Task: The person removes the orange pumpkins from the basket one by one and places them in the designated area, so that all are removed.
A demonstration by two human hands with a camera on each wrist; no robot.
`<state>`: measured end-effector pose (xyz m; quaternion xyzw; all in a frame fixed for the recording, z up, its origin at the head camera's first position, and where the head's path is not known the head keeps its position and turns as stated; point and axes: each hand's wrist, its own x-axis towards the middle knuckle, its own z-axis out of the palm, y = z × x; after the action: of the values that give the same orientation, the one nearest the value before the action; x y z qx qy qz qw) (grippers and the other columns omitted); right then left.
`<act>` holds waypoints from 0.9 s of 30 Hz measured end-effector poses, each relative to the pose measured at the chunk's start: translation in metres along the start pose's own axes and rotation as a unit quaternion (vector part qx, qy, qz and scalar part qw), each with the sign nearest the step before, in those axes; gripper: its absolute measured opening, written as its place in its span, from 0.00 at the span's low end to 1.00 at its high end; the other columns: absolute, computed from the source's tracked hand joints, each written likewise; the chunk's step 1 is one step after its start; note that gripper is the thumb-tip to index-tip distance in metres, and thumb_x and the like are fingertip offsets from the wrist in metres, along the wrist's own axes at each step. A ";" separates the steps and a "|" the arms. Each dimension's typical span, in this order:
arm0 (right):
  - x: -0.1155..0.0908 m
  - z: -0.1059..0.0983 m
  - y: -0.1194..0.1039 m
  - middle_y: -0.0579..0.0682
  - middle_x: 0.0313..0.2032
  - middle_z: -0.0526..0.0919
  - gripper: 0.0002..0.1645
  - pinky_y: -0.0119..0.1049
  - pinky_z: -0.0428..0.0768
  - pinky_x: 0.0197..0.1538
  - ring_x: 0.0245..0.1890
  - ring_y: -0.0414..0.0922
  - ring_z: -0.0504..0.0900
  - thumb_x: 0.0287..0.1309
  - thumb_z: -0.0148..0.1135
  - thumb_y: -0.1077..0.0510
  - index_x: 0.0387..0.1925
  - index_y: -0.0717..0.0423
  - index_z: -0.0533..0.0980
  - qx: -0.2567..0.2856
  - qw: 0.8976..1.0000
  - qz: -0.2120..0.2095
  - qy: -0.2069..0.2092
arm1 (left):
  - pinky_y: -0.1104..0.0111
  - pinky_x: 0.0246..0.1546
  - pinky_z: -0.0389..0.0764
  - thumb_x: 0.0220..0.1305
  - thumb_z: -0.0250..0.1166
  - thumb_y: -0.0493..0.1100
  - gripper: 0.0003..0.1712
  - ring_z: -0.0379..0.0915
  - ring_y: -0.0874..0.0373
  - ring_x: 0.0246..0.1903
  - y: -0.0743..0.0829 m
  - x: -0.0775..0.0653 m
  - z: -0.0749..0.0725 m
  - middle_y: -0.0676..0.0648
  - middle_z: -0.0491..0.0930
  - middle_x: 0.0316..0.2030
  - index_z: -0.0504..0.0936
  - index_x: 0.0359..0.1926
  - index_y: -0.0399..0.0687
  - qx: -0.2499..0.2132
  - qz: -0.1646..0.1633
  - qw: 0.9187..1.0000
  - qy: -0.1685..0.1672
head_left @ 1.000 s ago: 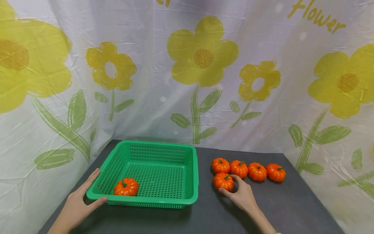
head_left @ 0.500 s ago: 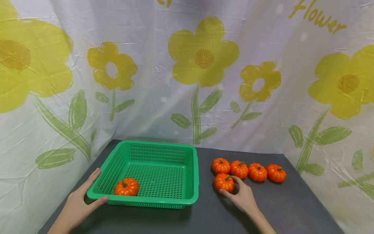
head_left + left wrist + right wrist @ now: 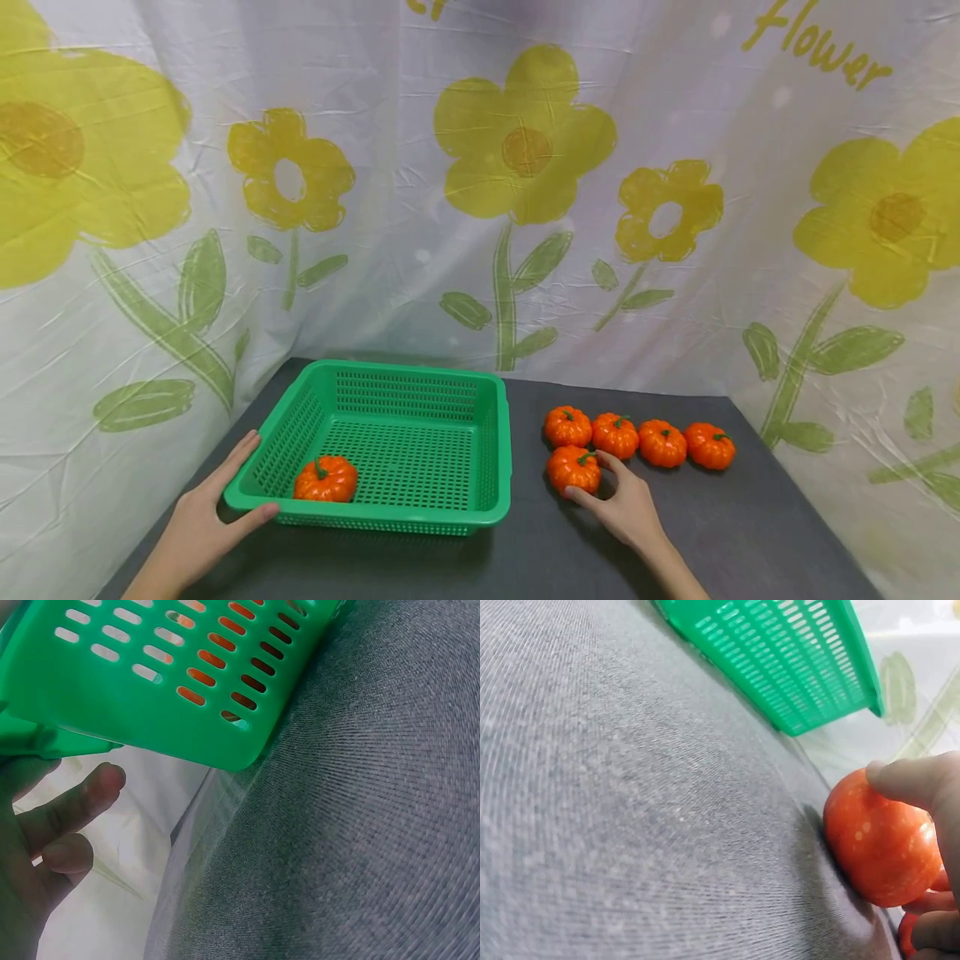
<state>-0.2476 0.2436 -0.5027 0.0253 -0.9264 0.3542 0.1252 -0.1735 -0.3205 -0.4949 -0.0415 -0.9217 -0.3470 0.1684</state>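
A green plastic basket (image 3: pixel 491 450) with slotted walls stands on the left of the dark table, a small orange pumpkin (image 3: pixel 327 479) inside its near left corner. My left hand (image 3: pixel 198 521) rests against that corner, thumb along the front and fingers along the left side. In the left wrist view, fingers (image 3: pixel 75 806) hang loose below the rim. To the right of the basket, my right hand (image 3: pixel 622 504) holds another pumpkin (image 3: pixel 573 472) between thumb and fingers. In the right wrist view this pumpkin (image 3: pixel 881 840) sits low at the table surface, its far side hidden.
Behind the held pumpkin a row of several more pumpkins (image 3: pixel 662 442) lies on the table. A white cloth (image 3: pixel 390 275) printed with yellow flowers hangs around the back and sides of the dark grey table (image 3: pixel 525 567).
The hands, basket and pumpkins have hardly moved. The head view has shifted very slightly.
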 end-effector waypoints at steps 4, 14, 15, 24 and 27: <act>0.001 -0.004 -0.001 0.61 0.61 0.85 0.52 0.63 0.76 0.69 0.64 0.62 0.80 0.52 0.82 0.37 0.69 0.63 0.75 0.010 1.000 -0.008 0.011 | 0.30 0.57 0.71 0.64 0.77 0.55 0.57 0.53 0.55 0.79 -0.001 0.000 0.001 0.51 0.52 0.84 0.53 0.86 0.67 -0.001 0.010 1.000 0.009; 0.006 -0.011 -0.008 0.61 0.61 0.85 0.50 0.61 0.77 0.68 0.65 0.61 0.80 0.52 0.83 0.40 0.68 0.63 0.76 0.027 0.998 -0.038 0.049 | 0.30 0.57 0.71 0.65 0.77 0.55 0.57 0.58 0.34 0.75 -0.002 -0.001 0.001 0.52 0.51 0.84 0.53 0.86 0.68 -0.002 0.006 1.000 0.005; 0.007 -0.012 -0.010 0.61 0.62 0.84 0.50 0.61 0.78 0.68 0.65 0.61 0.80 0.52 0.83 0.40 0.68 0.63 0.76 0.026 0.998 -0.041 0.050 | 0.30 0.57 0.71 0.65 0.76 0.55 0.57 0.58 0.31 0.74 -0.002 -0.001 0.001 0.52 0.51 0.84 0.53 0.86 0.67 -0.002 0.005 1.000 0.004; 0.017 -0.015 -0.042 0.60 0.43 0.89 0.49 0.36 0.79 0.23 0.16 0.40 0.72 0.52 0.84 0.40 0.71 0.56 0.76 0.050 0.996 -0.060 0.040 | 0.29 0.56 0.71 0.65 0.77 0.54 0.57 0.59 0.31 0.74 -0.002 -0.001 0.000 0.54 0.50 0.84 0.53 0.86 0.68 -0.007 0.014 1.000 0.004; 0.020 -0.014 -0.055 0.60 0.49 0.89 0.47 0.31 0.64 0.14 0.09 0.36 0.55 0.53 0.84 0.42 0.71 0.52 0.75 0.071 0.994 -0.078 0.035 | 0.28 0.56 0.71 0.64 0.77 0.54 0.57 0.62 0.23 0.71 -0.001 0.000 -0.001 0.49 0.51 0.84 0.52 0.86 0.67 -0.009 0.015 1.000 -0.002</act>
<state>-0.2563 0.2127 -0.4516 0.0938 -0.8893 0.4087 0.1824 -0.1736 -0.3215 -0.4950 -0.0569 -0.9182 -0.3524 0.1715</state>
